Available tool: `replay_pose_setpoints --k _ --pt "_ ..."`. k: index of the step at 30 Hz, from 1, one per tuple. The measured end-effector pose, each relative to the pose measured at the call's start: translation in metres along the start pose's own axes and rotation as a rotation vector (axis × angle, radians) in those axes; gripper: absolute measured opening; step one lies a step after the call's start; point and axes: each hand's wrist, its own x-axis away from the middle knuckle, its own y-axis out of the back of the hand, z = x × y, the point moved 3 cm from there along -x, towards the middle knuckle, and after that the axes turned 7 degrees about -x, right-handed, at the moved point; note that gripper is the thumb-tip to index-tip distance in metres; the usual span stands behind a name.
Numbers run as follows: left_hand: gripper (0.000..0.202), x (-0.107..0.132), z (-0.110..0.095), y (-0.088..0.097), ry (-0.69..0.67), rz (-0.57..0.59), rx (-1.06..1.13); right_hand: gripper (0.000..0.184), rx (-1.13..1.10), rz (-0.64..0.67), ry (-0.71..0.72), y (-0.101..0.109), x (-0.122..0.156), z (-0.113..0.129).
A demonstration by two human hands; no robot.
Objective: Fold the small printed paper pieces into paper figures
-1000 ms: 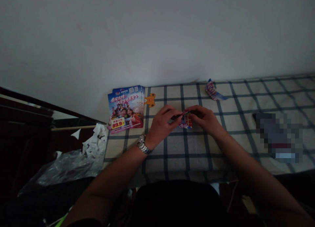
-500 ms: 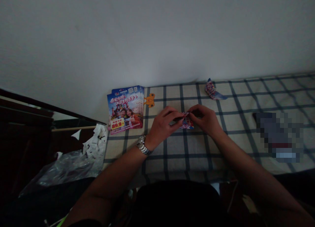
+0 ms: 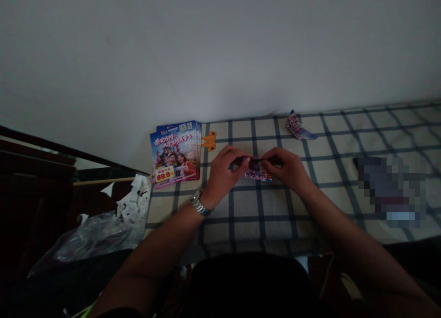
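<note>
Both my hands meet over the checked tablecloth (image 3: 285,207) and pinch a small folded piece of printed paper (image 3: 257,170). My left hand (image 3: 223,173), with a metal watch on its wrist, grips the paper's left end with closed fingers. My right hand (image 3: 287,168) holds the right end, fingers curled. The paper hangs just above the cloth between the two thumbs. A stack of colourful flyers (image 3: 176,153) lies to the left of my left hand.
An orange paper cut-out (image 3: 210,140) lies beside the flyers. Another folded paper piece (image 3: 299,127) sits near the wall at the back. A blurred dark object (image 3: 391,189) rests on the right. Clear plastic and white paper scraps (image 3: 103,226) hang off the table's left edge.
My hands have shifted slightly toward the wall and turned the folded paper; its top is now pressed between the fingers of both hands. Nothing else has moved.
</note>
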Motion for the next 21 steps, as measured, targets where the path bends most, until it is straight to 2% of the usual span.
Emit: replay_pose_setpoints --k 5,13,16,21 --pt "0.004 0.0005 -0.0007 -0.0006 -0.004 0.006 0.007 0.008 0.049 -0.028 0.024 0.0006 -0.0002 0.0036" --pt "0.009 0.0037 -0.001 -0.0062 -0.056 0.053 0.015 0.011 0.058 -0.096 -0.036 0.0026 -0.001 0.0036" --pt "0.011 0.0037 0.0006 -0.0064 -0.05 0.078 0.027 0.011 0.054 -0.1 -0.06 0.0027 -0.0007 0.0004" --pt "0.022 0.0025 0.0006 -0.0077 -0.122 0.148 0.14 0.012 -0.017 -0.069 -0.037 0.0026 -0.0004 0.0006"
